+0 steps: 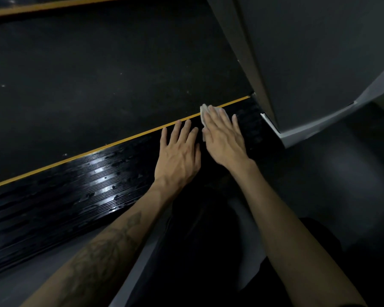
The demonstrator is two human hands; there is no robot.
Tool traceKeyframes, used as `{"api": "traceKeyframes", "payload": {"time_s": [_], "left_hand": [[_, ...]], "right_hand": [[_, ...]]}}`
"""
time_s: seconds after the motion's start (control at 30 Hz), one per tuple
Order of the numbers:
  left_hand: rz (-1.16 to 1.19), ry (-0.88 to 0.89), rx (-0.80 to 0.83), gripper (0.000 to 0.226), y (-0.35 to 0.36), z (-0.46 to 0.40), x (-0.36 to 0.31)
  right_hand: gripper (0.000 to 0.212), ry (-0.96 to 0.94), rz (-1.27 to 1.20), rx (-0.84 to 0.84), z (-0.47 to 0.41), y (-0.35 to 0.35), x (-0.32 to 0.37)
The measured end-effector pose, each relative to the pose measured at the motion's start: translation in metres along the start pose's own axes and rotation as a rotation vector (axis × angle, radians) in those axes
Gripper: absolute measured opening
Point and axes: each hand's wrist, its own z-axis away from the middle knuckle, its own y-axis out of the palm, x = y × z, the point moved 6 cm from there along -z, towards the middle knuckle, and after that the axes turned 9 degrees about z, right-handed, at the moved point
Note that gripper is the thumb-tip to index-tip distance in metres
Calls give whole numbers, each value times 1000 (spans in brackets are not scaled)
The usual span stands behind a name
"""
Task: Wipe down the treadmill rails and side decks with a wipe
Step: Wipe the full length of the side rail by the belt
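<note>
The glossy black ribbed side deck (80, 180) of the treadmill runs as a long strip from about 8 o'clock at the lower left of the view up toward 2 o'clock, where it ends against the grey upright column base (297, 129). A thin yellow stripe (120, 140) borders its far edge and separates it from the matte black running belt (98, 74). That diagonal is the axis any wiping stroke has to follow.

The right hand (223, 135) lies flat on the deck with straight fingers pointing toward 11 o'clock, pressing the small crumpled white wipe (205, 109) beneath them; only a corner of the wipe shows past the fingertips, touching the yellow stripe. This hand is the one nearer the column end of the deck, and just a short stretch of deck lies beyond it at 2 o'clock.

The left hand (179, 151) rests just beside the right, at its 8 o'clock, palm down on the deck, fingers spread and relaxed, holding nothing; it looks like a brace.

The deck from the left hand toward 8 o'clock shines with wet-looking patches, so I judge that stretch done. The coming move likely pushes the wipe toward 2 o'clock to finish the corner by the column. A second yellow stripe (53, 6) at 11 o'clock marks the far side deck.
</note>
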Motion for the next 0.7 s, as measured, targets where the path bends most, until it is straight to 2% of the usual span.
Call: {"api": "traceKeyframes", "payload": {"time_s": [0.17,0.27,0.37,0.43,0.57,0.7], "left_hand": [[-12,-5,-4,59,2,-1,0],[-3,-3,1,60,2,-2,1],[-6,0,8,60,2,-1,0],[-6,-5,4,62,2,-1,1],[-9,-13,-3,61,1,-2,0],[6,-16,22,63,1,-2,-2]], "right_hand": [[58,144,22,-9,7,-1,-14],[57,67,-8,4,14,2,11],[56,21,-27,12,-3,0,7],[57,41,-29,19,-12,0,-8],[59,202,18,-4,9,3,-17],[58,129,-4,14,12,5,6]]}}
